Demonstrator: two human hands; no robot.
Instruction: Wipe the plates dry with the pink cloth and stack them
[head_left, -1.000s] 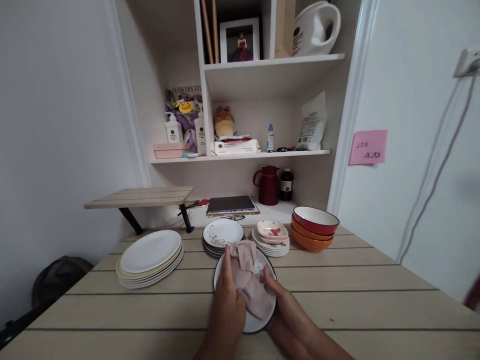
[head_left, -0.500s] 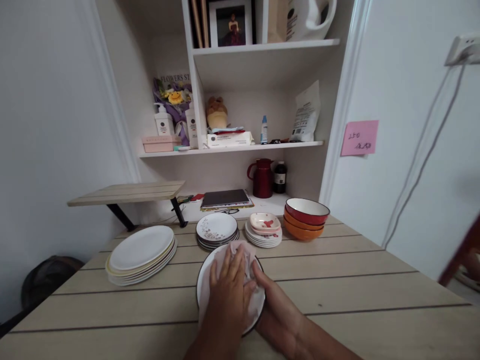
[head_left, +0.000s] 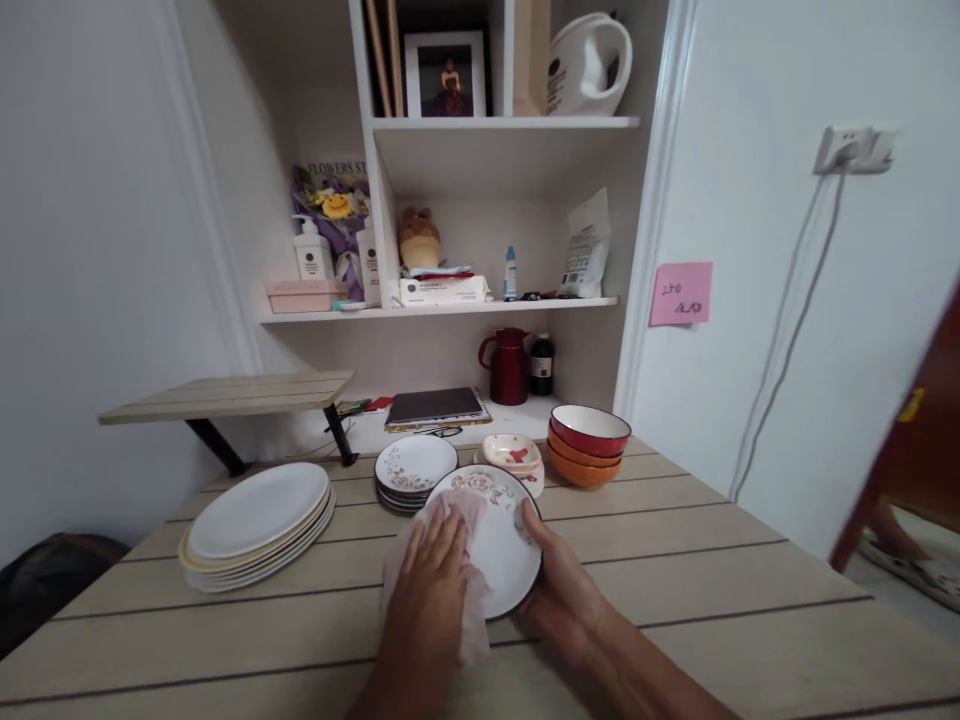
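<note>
A white plate with a dark rim and brown flower print [head_left: 506, 555] is tilted up above the table. My right hand [head_left: 559, 575] grips its right edge, thumb on the face and fingers underneath. My left hand [head_left: 431, 570] presses a thin pale pink cloth [head_left: 474, 620] against the plate's left side, fingers stretched over the cloth. Part of the cloth hangs below the rim. Behind stand a stack of matching flowered plates [head_left: 415, 464] and small pinkish dishes [head_left: 513, 452] on white saucers, partly hidden by the held plate.
Large oval plates [head_left: 259, 512] are stacked at the left, near a small raised wooden shelf [head_left: 225, 393]. Red and orange bowls [head_left: 589, 445] stand stacked at the right. Behind are a dark laptop-like slab [head_left: 435, 404] and a red jug [head_left: 508, 366]. A person's foot [head_left: 896, 535] shows at far right.
The plate has moved right and tilted, baring its printed face. My left hand and the cloth have slid to its left side. The camera view has shifted slightly right and up.
</note>
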